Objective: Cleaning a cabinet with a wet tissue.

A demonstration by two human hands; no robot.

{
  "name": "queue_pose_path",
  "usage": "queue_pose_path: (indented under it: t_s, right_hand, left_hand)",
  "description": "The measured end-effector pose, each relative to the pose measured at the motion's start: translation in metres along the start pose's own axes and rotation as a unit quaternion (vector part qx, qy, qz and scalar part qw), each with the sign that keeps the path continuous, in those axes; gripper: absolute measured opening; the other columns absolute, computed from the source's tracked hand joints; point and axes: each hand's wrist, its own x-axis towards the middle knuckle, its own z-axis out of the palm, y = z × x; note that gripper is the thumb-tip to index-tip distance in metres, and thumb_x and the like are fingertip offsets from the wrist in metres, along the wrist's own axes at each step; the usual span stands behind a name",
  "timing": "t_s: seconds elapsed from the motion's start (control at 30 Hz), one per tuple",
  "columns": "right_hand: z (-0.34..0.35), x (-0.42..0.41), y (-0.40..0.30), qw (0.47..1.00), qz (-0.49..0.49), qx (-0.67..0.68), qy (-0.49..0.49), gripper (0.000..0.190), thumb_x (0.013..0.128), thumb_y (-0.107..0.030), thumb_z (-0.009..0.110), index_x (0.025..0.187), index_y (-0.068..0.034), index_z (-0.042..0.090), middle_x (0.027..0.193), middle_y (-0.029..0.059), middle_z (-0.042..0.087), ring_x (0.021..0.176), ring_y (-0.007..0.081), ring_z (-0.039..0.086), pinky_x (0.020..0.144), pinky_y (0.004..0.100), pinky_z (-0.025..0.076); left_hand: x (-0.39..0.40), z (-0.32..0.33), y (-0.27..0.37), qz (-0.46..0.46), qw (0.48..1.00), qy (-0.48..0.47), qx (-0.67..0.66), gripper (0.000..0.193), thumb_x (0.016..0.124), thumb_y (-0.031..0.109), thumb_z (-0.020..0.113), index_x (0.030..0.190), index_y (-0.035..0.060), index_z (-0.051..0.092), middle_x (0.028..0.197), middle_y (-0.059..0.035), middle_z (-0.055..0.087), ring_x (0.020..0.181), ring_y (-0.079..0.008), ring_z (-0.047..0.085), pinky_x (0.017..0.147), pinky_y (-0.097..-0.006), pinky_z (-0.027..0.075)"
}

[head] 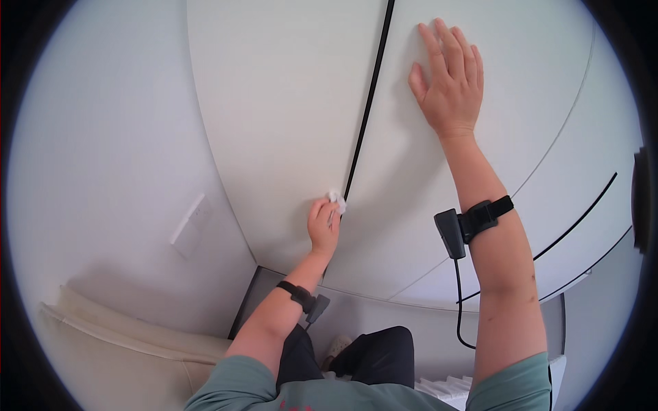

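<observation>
White cabinet door panels (277, 103) stand before me, with a long black strip handle (368, 103) running along the edge between two of them. My left hand (325, 221) grips a crumpled white tissue or cloth (336, 201) against the lower part of the black strip. Higher up and to the right, my right hand (451, 77) lies flat on the panel right of the strip, fingers spread and holding nothing. Each forearm wears a black strap with a dark device and a cable.
A white wall with a wall switch or socket plate (190, 226) is at left. Below it stands a beige padded piece of furniture (128, 336). A second black strip (578, 218) is at right, and white pleated material (447, 388) lies low at right.
</observation>
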Motion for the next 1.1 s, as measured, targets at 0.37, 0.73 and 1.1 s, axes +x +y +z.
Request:
queue_pose_path:
  t_s: [0.37,0.73,1.1]
  right_hand:
    - [-0.003,0.002,0.005,1.000,0.011,0.011,-0.011,0.057,0.086,-0.024,0.063,0.143,-0.021,0.059,0.149,-0.0006,0.055,0.137,0.0214,0.051,0.118,0.0438,0.037]
    - [-0.008,0.006,0.002,0.999,0.024,0.035,-0.015,0.057,0.085,-0.019,0.060,0.143,-0.019,0.059,0.148,0.0011,0.055,0.138,0.0213,0.051,0.119,0.0444,0.036]
    - [-0.007,0.003,0.004,0.999,0.022,0.037,-0.017,0.058,0.085,-0.018,0.061,0.142,-0.019,0.058,0.147,0.0021,0.056,0.136,0.0229,0.052,0.118,0.0456,0.037]
  left_hand:
    - [0.092,-0.002,0.048,0.032,0.998,-0.021,-0.046,0.020,0.084,-0.006,0.070,0.102,0.0029,0.067,0.100,-0.0125,0.062,0.090,-0.0319,0.063,0.080,-0.0370,0.052]
    - [0.257,-0.005,0.136,0.161,0.986,0.001,-0.030,0.018,0.084,-0.004,0.069,0.100,0.0021,0.064,0.093,-0.0146,0.060,0.084,-0.0348,0.060,0.075,-0.0393,0.049]
    - [0.373,0.009,0.183,0.236,0.969,0.064,-0.038,0.029,0.083,0.003,0.078,0.110,0.0051,0.068,0.093,-0.0057,0.063,0.083,-0.0204,0.059,0.076,-0.0338,0.051]
